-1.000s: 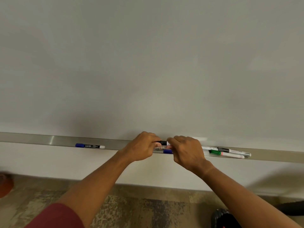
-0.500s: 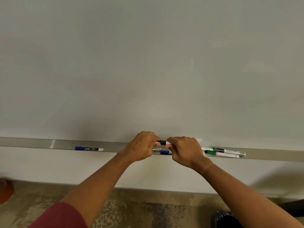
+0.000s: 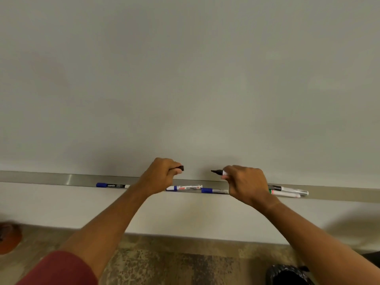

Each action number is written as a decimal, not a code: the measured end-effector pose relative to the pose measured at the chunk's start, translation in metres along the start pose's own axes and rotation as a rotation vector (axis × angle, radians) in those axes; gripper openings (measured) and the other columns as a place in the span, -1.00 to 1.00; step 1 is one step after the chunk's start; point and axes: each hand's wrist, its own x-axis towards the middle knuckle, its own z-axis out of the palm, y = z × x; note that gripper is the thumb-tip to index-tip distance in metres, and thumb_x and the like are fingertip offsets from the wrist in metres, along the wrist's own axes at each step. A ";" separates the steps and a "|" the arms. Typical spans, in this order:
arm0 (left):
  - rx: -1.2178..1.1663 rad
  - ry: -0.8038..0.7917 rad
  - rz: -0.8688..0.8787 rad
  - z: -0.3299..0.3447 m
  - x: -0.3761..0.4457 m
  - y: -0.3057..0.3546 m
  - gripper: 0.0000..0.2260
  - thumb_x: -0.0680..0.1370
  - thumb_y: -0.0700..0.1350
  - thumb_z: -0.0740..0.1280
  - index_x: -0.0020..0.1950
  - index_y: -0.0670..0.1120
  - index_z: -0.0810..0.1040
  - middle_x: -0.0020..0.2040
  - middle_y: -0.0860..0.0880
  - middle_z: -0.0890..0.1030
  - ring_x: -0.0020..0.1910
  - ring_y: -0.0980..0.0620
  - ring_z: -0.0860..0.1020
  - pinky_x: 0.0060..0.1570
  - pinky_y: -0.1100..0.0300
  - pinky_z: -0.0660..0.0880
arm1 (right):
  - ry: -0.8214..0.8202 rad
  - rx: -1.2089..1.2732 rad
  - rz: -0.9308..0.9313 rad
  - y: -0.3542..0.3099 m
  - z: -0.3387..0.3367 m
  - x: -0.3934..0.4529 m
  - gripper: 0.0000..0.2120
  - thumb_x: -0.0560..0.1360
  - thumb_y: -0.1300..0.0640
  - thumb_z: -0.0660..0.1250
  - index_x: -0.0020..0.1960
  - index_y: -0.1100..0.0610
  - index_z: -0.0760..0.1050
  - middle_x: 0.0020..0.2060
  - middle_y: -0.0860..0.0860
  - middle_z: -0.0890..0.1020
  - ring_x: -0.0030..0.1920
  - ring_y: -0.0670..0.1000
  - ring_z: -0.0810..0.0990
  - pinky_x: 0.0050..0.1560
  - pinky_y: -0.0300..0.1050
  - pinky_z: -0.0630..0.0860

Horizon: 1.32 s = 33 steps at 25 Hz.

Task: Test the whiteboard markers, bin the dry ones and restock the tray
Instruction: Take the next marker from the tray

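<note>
My left hand (image 3: 162, 174) pinches a black marker cap (image 3: 181, 168). My right hand (image 3: 245, 183) grips the uncapped black marker (image 3: 218, 172), its tip pointing left, a gap between tip and cap. Both hands hover just above the metal tray (image 3: 51, 178) under the blank whiteboard (image 3: 185, 79). In the tray lie a blue-capped marker (image 3: 112, 185) at the left, a blue and white marker (image 3: 184, 188) and another blue-capped one (image 3: 213, 190) in the middle, and a black marker (image 3: 287, 189) and a green marker (image 3: 284, 193) at the right.
A bin lined with a black bag (image 3: 286, 274) stands on the floor at the lower right. An orange object (image 3: 9, 237) sits at the left edge on the worn carpet (image 3: 164, 266). The wall below the tray is plain.
The hands, joined on the capped black marker before, have pulled apart. The cap came off in my left hand and the marker's tip now shows in my right.
</note>
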 end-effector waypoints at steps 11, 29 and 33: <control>-0.024 0.250 0.222 0.010 0.021 0.043 -0.86 0.51 -0.10 0.34 0.04 -0.06 0.61 -0.09 0.08 0.60 -0.12 0.19 0.51 -0.05 0.30 0.46 | 0.091 0.529 0.031 -0.030 -0.001 0.015 -0.57 0.54 0.16 0.17 0.40 0.05 0.42 -0.12 -0.11 0.48 -0.17 -0.14 0.49 -0.10 -0.29 0.43; 0.463 1.186 0.499 -0.300 0.122 0.125 -0.84 0.55 -0.11 0.32 0.07 -0.12 0.62 0.29 -0.18 0.48 0.37 -0.16 0.37 0.28 0.02 0.29 | 0.922 0.917 -0.187 -0.104 -0.248 0.183 -0.87 0.45 0.18 0.39 -0.04 0.00 0.60 -0.34 -0.05 0.62 -0.41 0.02 0.58 -0.43 -0.02 0.54; 0.493 1.181 0.516 -0.338 0.147 0.122 -0.81 0.58 -0.09 0.29 0.12 -0.13 0.61 0.35 -0.17 0.45 0.42 -0.15 0.32 0.33 0.00 0.26 | 1.030 0.890 -0.266 -0.130 -0.287 0.222 -0.86 0.48 0.19 0.45 0.03 0.06 0.63 -0.23 -0.08 0.68 -0.27 0.01 0.67 -0.35 0.03 0.61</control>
